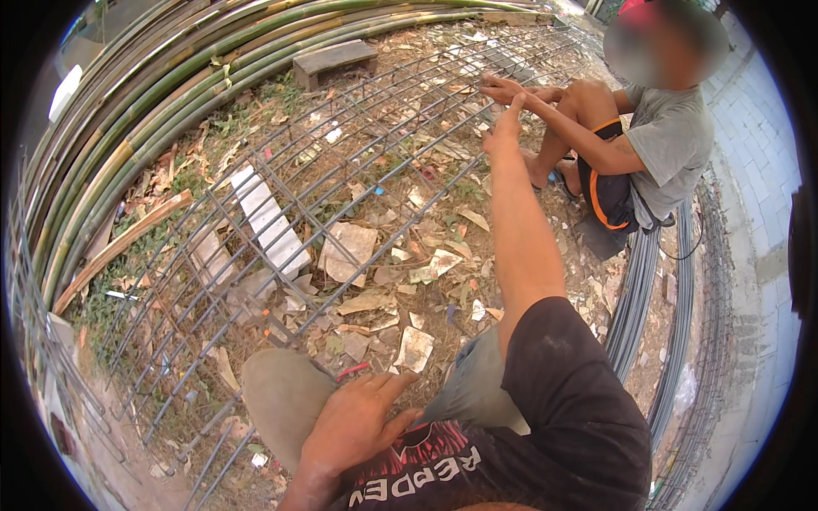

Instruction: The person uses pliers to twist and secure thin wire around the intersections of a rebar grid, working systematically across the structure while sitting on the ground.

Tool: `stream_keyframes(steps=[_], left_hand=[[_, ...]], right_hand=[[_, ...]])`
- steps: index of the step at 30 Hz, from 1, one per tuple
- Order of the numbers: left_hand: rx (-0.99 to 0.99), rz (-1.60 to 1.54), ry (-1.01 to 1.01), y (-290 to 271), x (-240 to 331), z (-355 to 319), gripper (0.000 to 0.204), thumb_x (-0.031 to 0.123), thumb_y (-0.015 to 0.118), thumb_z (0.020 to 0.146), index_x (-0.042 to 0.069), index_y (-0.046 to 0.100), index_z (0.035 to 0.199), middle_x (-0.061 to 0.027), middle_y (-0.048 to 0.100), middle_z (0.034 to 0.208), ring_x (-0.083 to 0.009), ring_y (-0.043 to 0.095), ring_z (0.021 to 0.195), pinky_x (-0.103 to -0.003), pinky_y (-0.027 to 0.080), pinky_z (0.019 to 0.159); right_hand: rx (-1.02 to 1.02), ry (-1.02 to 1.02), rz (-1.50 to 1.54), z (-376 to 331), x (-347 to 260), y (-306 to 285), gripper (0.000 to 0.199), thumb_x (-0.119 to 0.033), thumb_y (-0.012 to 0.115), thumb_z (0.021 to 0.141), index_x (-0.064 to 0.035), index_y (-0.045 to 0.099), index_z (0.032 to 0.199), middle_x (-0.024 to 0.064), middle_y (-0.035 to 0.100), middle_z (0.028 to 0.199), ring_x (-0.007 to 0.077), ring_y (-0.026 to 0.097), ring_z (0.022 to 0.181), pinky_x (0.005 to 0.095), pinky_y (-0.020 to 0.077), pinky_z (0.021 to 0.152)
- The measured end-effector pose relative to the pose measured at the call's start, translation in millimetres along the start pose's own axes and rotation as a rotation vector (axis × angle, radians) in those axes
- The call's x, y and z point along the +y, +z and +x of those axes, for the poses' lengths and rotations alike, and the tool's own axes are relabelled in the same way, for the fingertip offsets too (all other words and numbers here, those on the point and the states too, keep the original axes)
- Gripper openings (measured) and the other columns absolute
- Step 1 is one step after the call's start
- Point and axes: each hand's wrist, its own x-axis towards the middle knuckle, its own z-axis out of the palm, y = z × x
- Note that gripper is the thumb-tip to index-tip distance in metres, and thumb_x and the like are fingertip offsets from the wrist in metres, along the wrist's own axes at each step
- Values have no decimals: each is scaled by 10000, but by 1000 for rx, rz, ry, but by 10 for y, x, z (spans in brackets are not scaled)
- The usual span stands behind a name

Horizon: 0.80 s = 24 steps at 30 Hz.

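A long lattice of steel reinforcing bars lies just above the littered ground, running from the lower left to the far right. My right arm is stretched forward, and my right hand is out by the lattice's near long side, close to a co-worker's hands. Its visible fingers are apart and nothing shows in them; part of the hand is turned away. My left hand rests against my bent leg with fingers stretched and nothing held.
A co-worker sits low at the right. Behind them run bundles of thin steel bars and a paved strip. Bamboo poles are stacked at the far left, near a small bench. A white slab lies under the bars.
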Motion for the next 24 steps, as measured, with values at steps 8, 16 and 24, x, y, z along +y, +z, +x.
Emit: stream_keyframes(steps=[8, 16, 24], left_hand=[[12, -8, 23, 33, 7, 3, 434, 326, 660, 929, 42, 603, 1253, -179, 668, 1062, -376, 634, 986, -458, 503, 859], [-60, -28, -75, 9, 59, 18, 453, 340, 697, 909, 67, 613, 1261, -181, 675, 1111, -387, 631, 1069, -451, 500, 944], [-62, -18, -70, 3, -20, -136, 468, 358, 671, 931, 50, 584, 1273, -154, 661, 1113, -352, 624, 1050, -444, 505, 909]], right_hand=[[-152, 217, -16, 144, 212, 44, 1298, -906, 491, 770, -68, -31, 1612, 173, 33, 1685, 438, 105, 1530, 616, 186, 1207], [-88, 241, -41, 41, 678, 388, 1216, -806, 650, 774, -134, 99, 1626, 223, 66, 1669, 372, 152, 1537, 560, 211, 1211], [-304, 204, -52, 48, 918, 395, 1105, -751, 660, 813, -158, 171, 1607, 207, 149, 1645, 360, 192, 1526, 568, 211, 1212]])
